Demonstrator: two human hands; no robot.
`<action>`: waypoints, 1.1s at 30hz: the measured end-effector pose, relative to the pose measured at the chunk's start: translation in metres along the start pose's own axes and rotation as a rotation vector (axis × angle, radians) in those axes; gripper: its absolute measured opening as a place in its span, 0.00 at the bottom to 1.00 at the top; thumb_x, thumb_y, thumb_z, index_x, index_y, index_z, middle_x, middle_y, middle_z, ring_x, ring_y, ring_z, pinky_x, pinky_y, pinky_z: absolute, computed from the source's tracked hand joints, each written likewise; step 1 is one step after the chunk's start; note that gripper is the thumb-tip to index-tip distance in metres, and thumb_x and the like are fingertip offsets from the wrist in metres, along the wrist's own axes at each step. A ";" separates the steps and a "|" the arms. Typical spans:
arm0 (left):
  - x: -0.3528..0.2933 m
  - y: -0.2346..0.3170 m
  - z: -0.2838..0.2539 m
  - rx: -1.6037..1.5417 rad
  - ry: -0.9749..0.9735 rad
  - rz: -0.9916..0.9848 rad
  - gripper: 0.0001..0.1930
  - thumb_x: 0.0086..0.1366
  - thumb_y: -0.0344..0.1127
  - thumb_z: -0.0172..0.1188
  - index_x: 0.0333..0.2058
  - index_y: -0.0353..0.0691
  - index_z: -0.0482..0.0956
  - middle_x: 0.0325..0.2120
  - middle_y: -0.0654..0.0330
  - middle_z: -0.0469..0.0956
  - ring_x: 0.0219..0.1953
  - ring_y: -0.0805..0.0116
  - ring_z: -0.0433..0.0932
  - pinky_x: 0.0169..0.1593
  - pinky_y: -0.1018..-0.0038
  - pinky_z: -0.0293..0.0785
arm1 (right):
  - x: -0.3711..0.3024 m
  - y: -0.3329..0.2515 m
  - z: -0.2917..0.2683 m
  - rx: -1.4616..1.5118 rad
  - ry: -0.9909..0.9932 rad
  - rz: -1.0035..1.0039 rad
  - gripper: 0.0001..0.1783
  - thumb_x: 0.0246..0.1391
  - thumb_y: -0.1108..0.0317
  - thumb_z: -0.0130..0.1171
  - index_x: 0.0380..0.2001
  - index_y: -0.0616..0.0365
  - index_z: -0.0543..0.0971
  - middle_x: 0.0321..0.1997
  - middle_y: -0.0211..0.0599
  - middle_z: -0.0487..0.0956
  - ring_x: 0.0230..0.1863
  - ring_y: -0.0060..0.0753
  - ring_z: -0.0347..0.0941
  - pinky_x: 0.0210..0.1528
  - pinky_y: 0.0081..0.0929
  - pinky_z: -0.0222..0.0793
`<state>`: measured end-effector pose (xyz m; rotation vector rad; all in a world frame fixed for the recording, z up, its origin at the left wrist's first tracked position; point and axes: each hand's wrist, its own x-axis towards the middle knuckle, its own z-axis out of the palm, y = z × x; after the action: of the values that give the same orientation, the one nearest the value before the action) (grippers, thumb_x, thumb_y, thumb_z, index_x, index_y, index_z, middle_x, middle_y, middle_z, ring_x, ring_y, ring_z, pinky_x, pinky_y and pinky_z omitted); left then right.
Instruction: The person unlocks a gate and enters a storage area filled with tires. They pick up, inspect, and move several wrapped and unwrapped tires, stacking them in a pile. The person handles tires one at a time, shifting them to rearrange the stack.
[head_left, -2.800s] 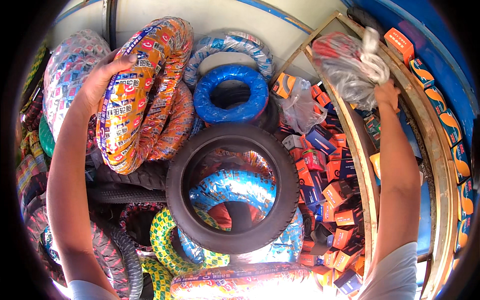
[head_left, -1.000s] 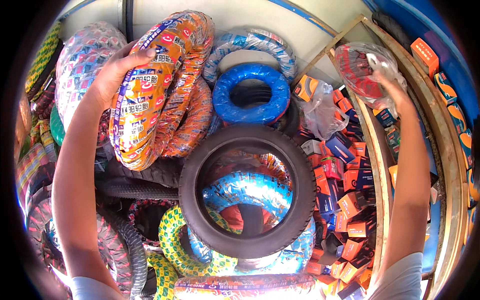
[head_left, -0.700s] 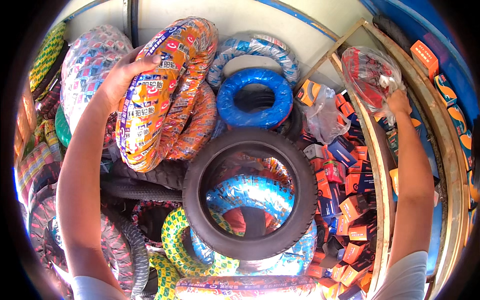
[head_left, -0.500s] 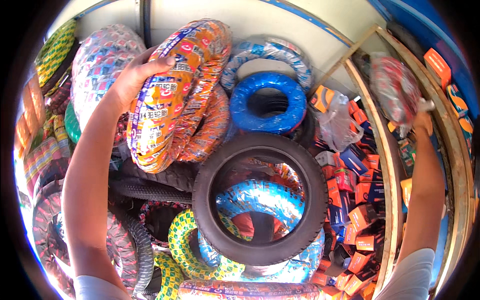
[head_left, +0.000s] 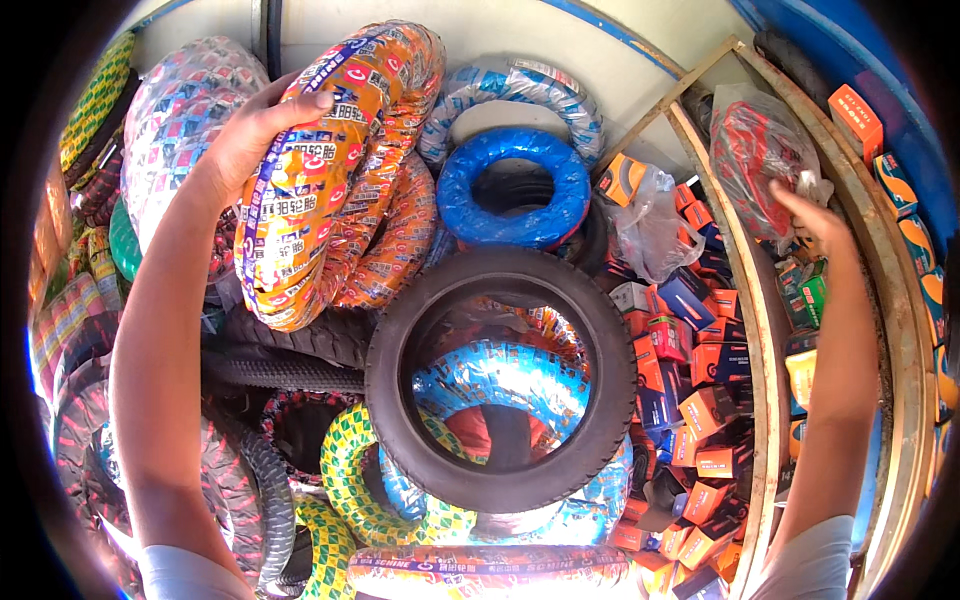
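My left hand [head_left: 248, 135] has its fingers curled round the orange-wrapped tyre [head_left: 290, 205] at ten o'clock, that hold seemingly done, while my right hand [head_left: 824, 228] is at the bagged red bundle [head_left: 752, 160] at two o'clock, its grip one I cannot confirm.

A long trough [head_left: 769, 400] with worn rails carries small cartons, among them a green carton [head_left: 813, 298] and a yellow carton [head_left: 802, 376]; a clear plastic bag [head_left: 752, 160] is at its far end, its footing unclear. The floor is hidden beneath heaped tyres [head_left: 390, 385] and orange-and-navy boxes [head_left: 718, 363].
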<state>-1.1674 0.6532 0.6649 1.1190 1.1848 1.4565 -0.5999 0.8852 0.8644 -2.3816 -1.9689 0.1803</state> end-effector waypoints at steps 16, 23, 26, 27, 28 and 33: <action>0.002 -0.005 -0.009 0.021 -0.021 -0.003 0.37 0.54 0.51 0.65 0.57 0.34 0.65 0.45 0.53 0.77 0.43 0.65 0.79 0.48 0.68 0.76 | 0.002 -0.042 0.076 -0.793 0.912 -0.526 0.26 0.54 0.51 0.57 0.58 0.34 0.71 0.69 0.26 0.57 0.67 0.41 0.55 0.58 0.66 0.58; -0.002 0.001 0.000 0.013 0.015 0.017 0.33 0.55 0.50 0.65 0.53 0.34 0.68 0.39 0.55 0.79 0.37 0.68 0.81 0.43 0.71 0.78 | 0.154 0.087 -0.050 -0.512 0.767 -0.102 0.26 0.58 0.51 0.48 0.54 0.53 0.71 0.53 0.55 0.74 0.54 0.58 0.70 0.53 0.51 0.66; 0.003 -0.006 -0.003 -0.005 0.001 0.031 0.33 0.55 0.50 0.65 0.54 0.35 0.68 0.40 0.55 0.79 0.37 0.68 0.81 0.43 0.71 0.78 | 0.183 0.141 -0.033 -0.539 0.694 0.063 0.24 0.58 0.58 0.44 0.56 0.55 0.68 0.56 0.54 0.72 0.57 0.57 0.68 0.60 0.48 0.60; 0.004 -0.004 -0.003 0.007 0.004 0.031 0.33 0.55 0.50 0.65 0.54 0.35 0.68 0.40 0.55 0.79 0.37 0.68 0.81 0.43 0.71 0.78 | 0.187 0.135 -0.028 -0.483 0.671 0.063 0.25 0.58 0.59 0.45 0.57 0.56 0.68 0.57 0.54 0.72 0.58 0.57 0.68 0.61 0.48 0.59; 0.003 -0.002 -0.003 0.021 0.007 0.030 0.33 0.55 0.50 0.65 0.54 0.35 0.68 0.40 0.55 0.79 0.37 0.68 0.81 0.43 0.71 0.78 | 0.185 0.129 -0.028 -0.433 0.650 0.068 0.25 0.57 0.60 0.45 0.57 0.57 0.67 0.57 0.54 0.71 0.58 0.56 0.67 0.62 0.48 0.58; 0.003 0.001 0.001 0.006 0.026 0.021 0.33 0.55 0.49 0.65 0.54 0.35 0.68 0.41 0.55 0.79 0.37 0.68 0.81 0.43 0.70 0.78 | 0.132 0.090 -0.002 -0.287 0.790 0.222 0.30 0.55 0.58 0.47 0.59 0.60 0.64 0.62 0.54 0.66 0.63 0.54 0.61 0.65 0.48 0.53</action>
<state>-1.1671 0.6559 0.6667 1.1225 1.1996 1.4889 -0.4878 0.9973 0.8483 -2.2729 -1.4159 -0.9403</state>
